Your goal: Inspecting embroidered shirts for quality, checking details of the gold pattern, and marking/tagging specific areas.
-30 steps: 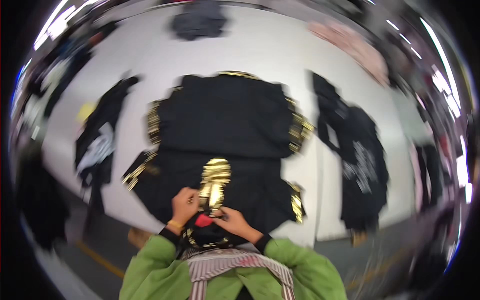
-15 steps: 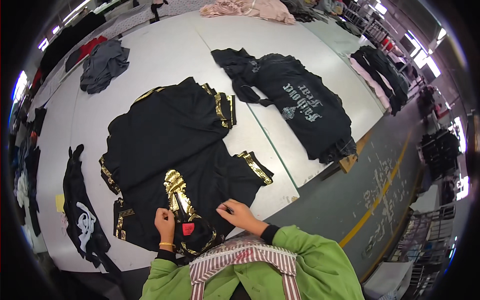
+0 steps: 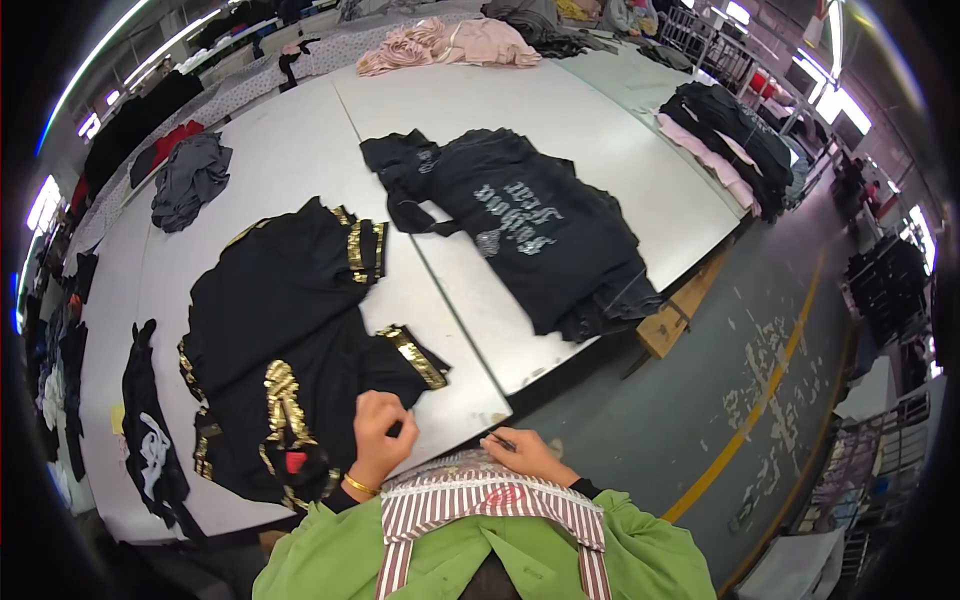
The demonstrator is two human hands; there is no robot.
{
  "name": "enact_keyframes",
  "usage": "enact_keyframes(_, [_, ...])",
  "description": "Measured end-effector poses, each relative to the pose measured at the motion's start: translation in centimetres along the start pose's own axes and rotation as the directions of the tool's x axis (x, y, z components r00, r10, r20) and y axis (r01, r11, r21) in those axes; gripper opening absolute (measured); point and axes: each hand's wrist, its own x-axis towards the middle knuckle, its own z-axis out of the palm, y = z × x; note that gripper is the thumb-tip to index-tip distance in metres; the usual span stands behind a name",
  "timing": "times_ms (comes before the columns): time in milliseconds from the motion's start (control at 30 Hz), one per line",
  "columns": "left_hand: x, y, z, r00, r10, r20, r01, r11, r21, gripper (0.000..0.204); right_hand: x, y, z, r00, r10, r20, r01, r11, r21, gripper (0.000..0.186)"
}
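Black garments with gold patterned trim (image 3: 270, 290) lie spread on the white table in front of me, a red label showing near their collar. My left hand (image 3: 380, 440) is raised at the right side of these garments, its fingers curled closed. Whether it holds anything is hidden. To its right, past the table's near corner, my right hand (image 3: 525, 455) is closed around a small dark tool (image 3: 502, 443), whose kind I cannot make out.
Printed black garments (image 3: 530, 220) lie further back on the table (image 3: 300, 130). A grey garment (image 3: 190, 180) and a dark one with white strips (image 3: 150, 430) are at the left. Pink fabric (image 3: 450, 45) lies at the far edge. Dark and pink clothes (image 3: 735, 140) hang over the right edge.
My left hand has left the collar area and moved right and up. My right hand has drawn away from the garments, toward the right and nearer me. The view has shifted right.
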Motion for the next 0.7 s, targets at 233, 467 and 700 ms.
enact_keyframes(233, [1.5,14.2,21.0,0.924,-0.014,0.382,0.124,0.957,-0.264,0.013,-8.9,8.7,-16.6,0.971,0.108,-0.211,-0.082,0.989,0.125,0.028])
enact_keyframes(467, [6.6,27.3,38.1,0.749,0.316,0.583,-0.043,0.900,-0.433,0.007,-19.2,15.9,-29.3,0.780,0.536,-0.322,-0.217,0.715,0.665,0.036])
enact_keyframes(700, [8.0,34.7,55.4,0.552,0.424,0.718,-0.046,0.875,-0.482,0.020,-23.9,25.1,-42.5,0.743,0.562,-0.364,-0.150,0.670,0.727,0.039])
